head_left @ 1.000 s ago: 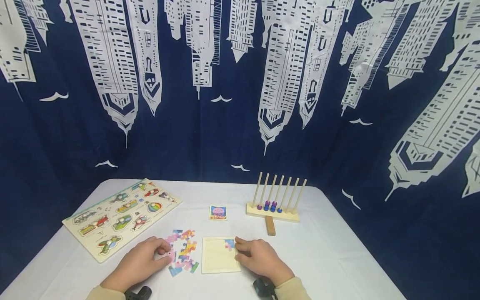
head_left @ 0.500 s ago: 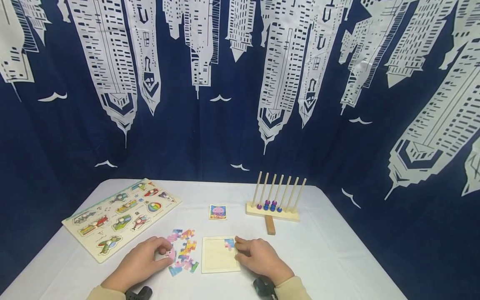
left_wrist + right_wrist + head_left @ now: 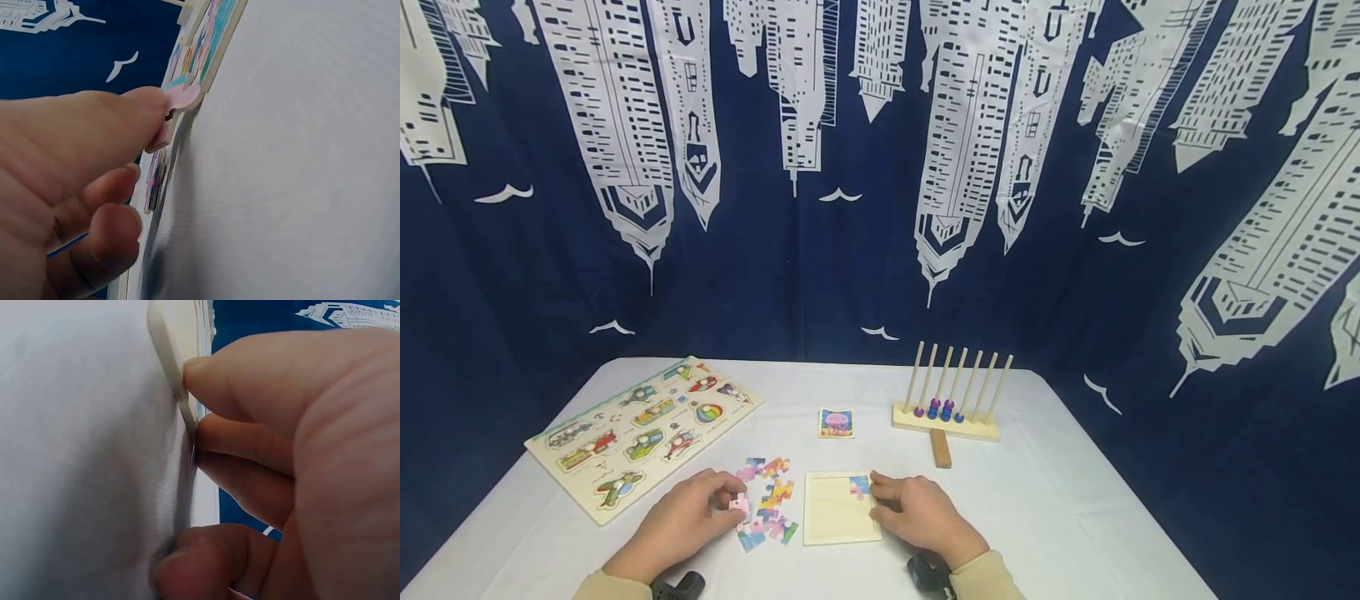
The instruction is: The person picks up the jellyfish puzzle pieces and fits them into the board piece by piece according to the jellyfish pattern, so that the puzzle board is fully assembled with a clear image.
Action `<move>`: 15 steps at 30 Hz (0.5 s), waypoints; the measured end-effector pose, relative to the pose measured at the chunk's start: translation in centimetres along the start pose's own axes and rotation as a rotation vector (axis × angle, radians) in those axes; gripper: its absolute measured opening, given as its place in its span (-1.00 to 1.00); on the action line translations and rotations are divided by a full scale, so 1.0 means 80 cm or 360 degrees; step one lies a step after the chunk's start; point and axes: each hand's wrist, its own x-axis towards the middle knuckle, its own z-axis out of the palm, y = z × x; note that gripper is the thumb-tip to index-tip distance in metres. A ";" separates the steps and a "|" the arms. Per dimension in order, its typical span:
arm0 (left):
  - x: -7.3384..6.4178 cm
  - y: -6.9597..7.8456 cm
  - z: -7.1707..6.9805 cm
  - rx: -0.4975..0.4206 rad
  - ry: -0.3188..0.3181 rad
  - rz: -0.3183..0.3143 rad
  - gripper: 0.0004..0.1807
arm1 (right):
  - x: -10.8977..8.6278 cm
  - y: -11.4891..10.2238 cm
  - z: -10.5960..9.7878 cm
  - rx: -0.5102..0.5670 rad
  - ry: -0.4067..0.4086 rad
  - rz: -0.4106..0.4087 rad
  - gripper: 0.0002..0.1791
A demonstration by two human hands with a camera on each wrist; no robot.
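My left hand [image 3: 688, 518] pinches a pink jigsaw piece [image 3: 739, 503] between thumb and fingers, over the left side of a cluster of loose jigsaw pieces [image 3: 777, 495]. In the left wrist view, the held piece [image 3: 184, 95] tilts up at the thumb tip, pink with a bit of blue. A square wooden puzzle tray [image 3: 831, 517] lies right of the cluster. One blue-and-pink piece [image 3: 859, 487] sits in its top right corner. My right hand [image 3: 923, 514] rests its thumb and fingertips along the tray's right rim [image 3: 167, 350], fingers fairly straight.
Behind the tray lies a small picture card [image 3: 837, 423]. A pegged bead counter [image 3: 946, 423] stands at the back right, with a wooden block [image 3: 940, 449] in front. At left lies a large vehicle puzzle board [image 3: 643, 429]. A navy curtain [image 3: 737, 283] hangs behind the table.
The pink piece between my left fingers has turned and come up slightly from the cluster. My right hand and the tray stay where they were.
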 end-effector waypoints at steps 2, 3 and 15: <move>0.000 0.001 -0.002 -0.0022 0.0008 -0.0004 -0.75 | 0.000 0.000 0.000 -0.0001 -0.0001 0.0001 -0.60; 0.000 0.001 -0.003 -0.0039 0.0012 -0.0006 -0.80 | 0.000 0.000 -0.001 -0.0002 -0.0002 0.0003 -0.60; 0.000 0.004 -0.014 -0.0264 -0.0005 -0.0140 -0.94 | -0.001 0.001 -0.001 0.0006 0.0008 -0.0011 -0.59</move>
